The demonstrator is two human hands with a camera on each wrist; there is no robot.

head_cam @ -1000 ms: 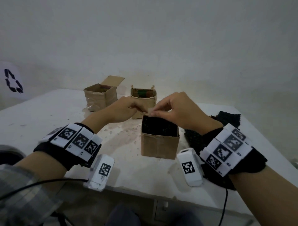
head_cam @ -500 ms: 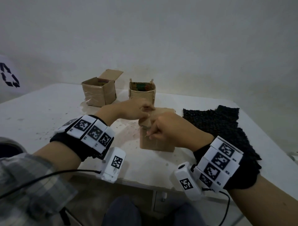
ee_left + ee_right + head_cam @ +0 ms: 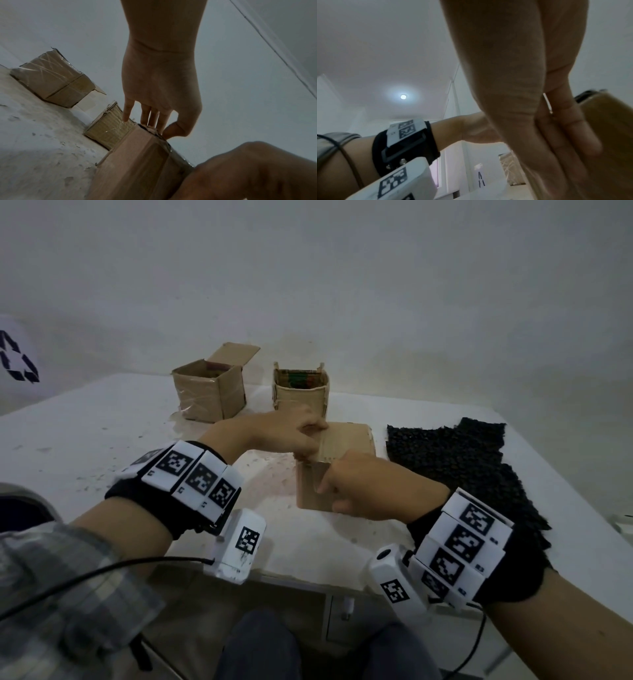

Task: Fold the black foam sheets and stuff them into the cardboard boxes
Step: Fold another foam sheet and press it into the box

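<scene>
While the near cardboard box (image 3: 317,486) sits at table centre with its lid flap (image 3: 346,441) folded over, the step in hand reads as closing a stuffed box. Left hand (image 3: 291,436), ten o'clock of the box: fingers pinch the flap's left edge. Right hand (image 3: 363,487), four o'clock: fingers curled against the front wall. Black foam sheets (image 3: 455,460), three o'clock, lie flat. Next: fold one sheet for an open box (image 3: 209,392) at eleven o'clock.

Dim, cool, even lighting, ceiling lamp (image 3: 403,96) glowing with halo in right wrist view, soft faint shadows on table (image 3: 85,440), wide-angle bending at edges, close skin blurred.
</scene>
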